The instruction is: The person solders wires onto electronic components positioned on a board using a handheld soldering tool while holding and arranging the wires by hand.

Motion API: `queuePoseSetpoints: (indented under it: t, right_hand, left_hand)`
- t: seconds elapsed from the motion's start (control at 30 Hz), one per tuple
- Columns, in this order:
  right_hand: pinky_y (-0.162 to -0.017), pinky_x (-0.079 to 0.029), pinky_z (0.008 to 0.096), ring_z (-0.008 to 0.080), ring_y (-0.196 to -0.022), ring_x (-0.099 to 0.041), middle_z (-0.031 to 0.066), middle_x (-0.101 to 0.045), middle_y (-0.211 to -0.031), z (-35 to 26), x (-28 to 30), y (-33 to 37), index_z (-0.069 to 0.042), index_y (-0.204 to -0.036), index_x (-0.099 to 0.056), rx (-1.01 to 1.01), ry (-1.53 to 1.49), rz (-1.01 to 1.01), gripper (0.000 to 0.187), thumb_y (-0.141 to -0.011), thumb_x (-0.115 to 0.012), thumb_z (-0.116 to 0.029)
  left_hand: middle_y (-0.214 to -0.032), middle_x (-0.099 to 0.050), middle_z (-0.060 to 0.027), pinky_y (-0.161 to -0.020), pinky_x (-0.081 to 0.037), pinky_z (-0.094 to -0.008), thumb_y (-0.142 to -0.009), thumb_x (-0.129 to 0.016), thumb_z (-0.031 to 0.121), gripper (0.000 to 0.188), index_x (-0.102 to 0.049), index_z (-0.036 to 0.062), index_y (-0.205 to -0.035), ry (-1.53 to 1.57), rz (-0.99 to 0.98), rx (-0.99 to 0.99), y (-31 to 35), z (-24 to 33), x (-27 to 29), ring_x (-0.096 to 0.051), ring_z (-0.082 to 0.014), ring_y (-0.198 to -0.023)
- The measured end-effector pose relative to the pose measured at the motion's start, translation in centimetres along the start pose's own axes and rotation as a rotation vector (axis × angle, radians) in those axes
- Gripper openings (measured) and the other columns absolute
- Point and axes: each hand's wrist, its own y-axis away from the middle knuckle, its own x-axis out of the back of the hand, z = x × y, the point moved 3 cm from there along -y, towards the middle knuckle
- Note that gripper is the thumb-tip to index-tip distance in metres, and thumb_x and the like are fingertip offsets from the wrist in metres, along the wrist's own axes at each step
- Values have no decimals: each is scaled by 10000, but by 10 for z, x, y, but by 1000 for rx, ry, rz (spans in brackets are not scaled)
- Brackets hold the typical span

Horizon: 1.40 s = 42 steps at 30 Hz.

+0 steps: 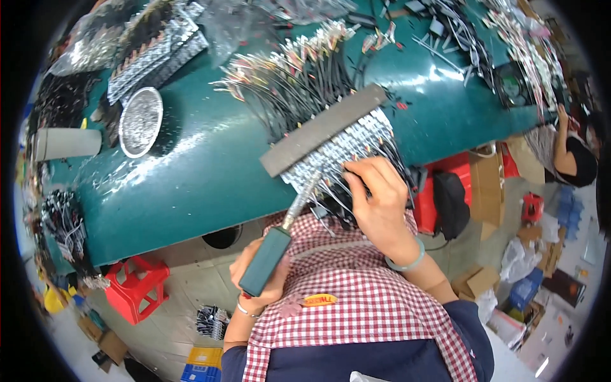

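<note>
checked red-and-white fabric (356, 299) fills the near foreground, draped across the person's lap. left hand (258, 277) is clenched around a dark green handle (266, 261) just above that fabric; from the handle a metal shank runs up and right to a long flat grey bar (321, 130), which lies slanted across a bundle of black wires (337, 159) with pale tags. right hand (377, 200), with a pale green bangle at the wrist, presses down on the near end of that bundle, fingers curled over the wires and gripping them at the edge of the green table (191, 172). the bundle sits at the table's near edge, partly hanging over toward the lap, and fans out leftward and away beneath the bar.

farther left on the table rests a round shiny foil dish (140, 121), and beyond it a white cylinder (67, 143) lying on its side near the rim. more heaps of wires and clear bags crowd the far side of the table. below the table on the left stands a red plastic stool (137, 283). at the far right another person (573, 156) leans at the table's end.
</note>
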Motion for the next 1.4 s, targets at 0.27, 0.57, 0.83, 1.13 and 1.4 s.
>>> queuePoseSetpoints:
  t: [0.27,0.57,0.83,1.13,1.4]
  right_hand:
    - [-667,-490,366,284,-763,-610,118,-625,-847,6,-1,9,10,-902,-666,7,20,28,160,-749,-686,49]
    - [-645,-490,357,268,-731,-613,109,-622,-842,4,-3,12,-11,-917,-672,41,85,50,201,-726,-722,28]
    - [-629,-484,356,264,-717,-607,102,-613,-831,3,-2,11,-16,-915,-672,53,100,49,216,-713,-728,36]
    - [-626,-485,356,264,-715,-606,100,-613,-836,4,-2,12,-16,-907,-668,63,108,59,224,-699,-732,38]
    - [-634,-466,372,261,-723,-598,89,-592,-811,0,-9,3,-5,-886,-661,79,89,63,199,-697,-722,16]
  left_hand:
    - [-937,-683,-191,-678,-548,-321,-710,-737,5,254,-674,-65,-945,-2,-29,33,3,-2,-8,-696,-291,-764]
    - [-903,-673,-180,-666,-543,-332,-694,-736,-8,239,-671,-58,-919,-59,-65,-13,0,2,-10,-686,-301,-746]
    - [-822,-658,-169,-644,-540,-329,-676,-742,-5,234,-648,-60,-883,-68,-95,-71,-6,7,-12,-679,-302,-711]
    - [-803,-646,-160,-600,-527,-320,-664,-737,-6,191,-651,-37,-831,-65,-88,-103,-7,7,-14,-668,-285,-677]
    - [-849,-659,-156,-597,-527,-341,-690,-732,58,197,-668,-12,-863,-215,145,-40,16,-13,14,-661,-295,-675]
